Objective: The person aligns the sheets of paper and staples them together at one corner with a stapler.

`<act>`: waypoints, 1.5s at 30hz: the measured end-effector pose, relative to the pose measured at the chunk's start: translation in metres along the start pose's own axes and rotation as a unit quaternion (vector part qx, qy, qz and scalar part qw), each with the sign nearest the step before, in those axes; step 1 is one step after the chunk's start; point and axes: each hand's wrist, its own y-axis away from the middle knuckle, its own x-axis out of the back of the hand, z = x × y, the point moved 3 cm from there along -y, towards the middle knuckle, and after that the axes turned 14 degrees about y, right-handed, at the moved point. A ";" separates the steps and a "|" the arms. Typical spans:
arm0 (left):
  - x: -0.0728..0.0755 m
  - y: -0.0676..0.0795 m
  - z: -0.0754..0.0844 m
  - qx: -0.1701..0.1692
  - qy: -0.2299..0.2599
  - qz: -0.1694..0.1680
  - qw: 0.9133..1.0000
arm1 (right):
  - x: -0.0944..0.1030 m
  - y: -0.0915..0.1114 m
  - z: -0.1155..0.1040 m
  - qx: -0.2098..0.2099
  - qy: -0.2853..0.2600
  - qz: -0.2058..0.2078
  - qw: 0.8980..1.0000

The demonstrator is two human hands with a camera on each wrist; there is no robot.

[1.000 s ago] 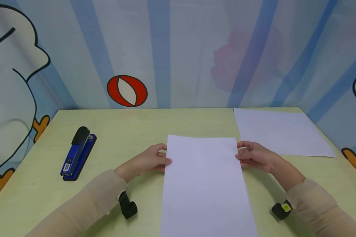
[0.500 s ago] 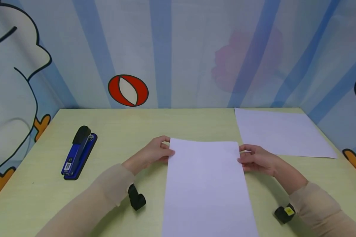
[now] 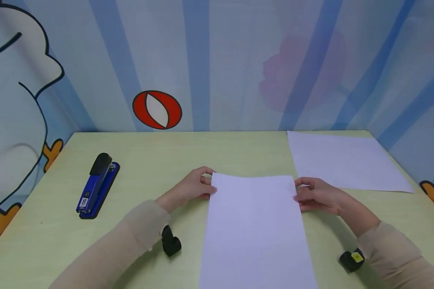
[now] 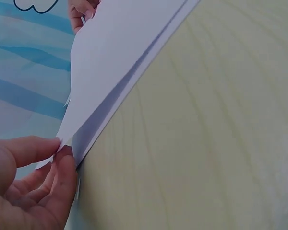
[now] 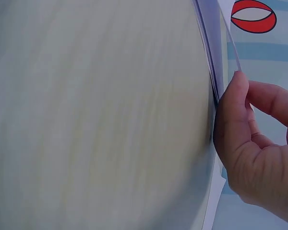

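Left hand (image 3: 189,186) pinches the paper (image 3: 257,233) between thumb and fingers, at its left edge close to the far left corner. Right hand (image 3: 320,195) pinches it also, at the right edge close to the far right corner. Behind everything is a wall (image 3: 233,60) with blue stripes. Up to it reaches the pale table (image 3: 170,154). Toward the table's middle is the paper; its near end goes out of the head view. On its left side, the left wrist view shows an upper layer (image 4: 105,62) apart from a lower layer (image 4: 92,130); whether these are separate pieces, I cannot tell. Another sheet (image 3: 347,160) lies flat at the table's far right corner. Both arms have beige sleeves (image 3: 117,243). Near the table's left edge is a blue stapler (image 3: 93,189), its black end toward the far edge. Smallest are two black cameras (image 3: 171,243), one at each wrist.
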 end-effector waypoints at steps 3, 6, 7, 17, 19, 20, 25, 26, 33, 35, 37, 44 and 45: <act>0.000 -0.001 -0.001 -0.008 -0.004 0.001 1.000 | 0.000 0.001 0.000 0.004 0.003 -0.011 1.000; -0.001 0.000 0.000 -0.013 -0.007 0.005 1.000 | 0.001 0.002 0.000 0.006 0.008 -0.020 1.000; -0.001 0.001 0.001 -0.014 -0.008 0.006 1.000 | 0.001 0.002 0.000 0.007 0.011 -0.021 1.000; 0.002 0.002 0.003 -0.016 -0.039 0.018 0.999 | 0.002 0.002 0.001 0.006 0.033 -0.025 0.999; 0.005 0.002 0.002 -0.023 -0.037 0.013 0.999 | 0.002 0.003 0.000 -0.001 0.039 -0.021 0.999; 0.006 0.001 0.002 -0.026 -0.036 0.011 0.999 | 0.003 0.003 -0.001 -0.005 0.042 -0.019 0.999; 0.013 0.002 0.002 -0.033 -0.033 0.006 0.999 | 0.006 0.005 -0.003 -0.015 0.059 -0.011 0.998; 0.013 0.002 0.002 -0.031 -0.033 0.008 0.999 | 0.007 0.005 -0.003 -0.015 0.060 -0.010 0.998; 0.016 0.002 0.006 -0.018 -0.046 0.019 0.999 | 0.016 0.005 0.000 -0.018 0.054 0.007 0.998; 0.016 0.000 0.007 -0.013 -0.047 0.025 0.998 | 0.019 0.006 0.000 -0.018 0.053 0.011 0.998; 0.016 -0.001 0.008 -0.011 -0.044 0.029 0.999 | 0.023 0.007 0.001 -0.017 0.055 0.015 0.998; 0.013 -0.006 0.012 -0.034 -0.024 0.022 0.999 | 0.047 0.014 0.002 -0.022 0.071 0.053 0.996; 0.012 -0.007 0.013 -0.037 -0.020 0.020 0.999 | 0.052 0.015 0.003 -0.024 0.074 0.061 0.995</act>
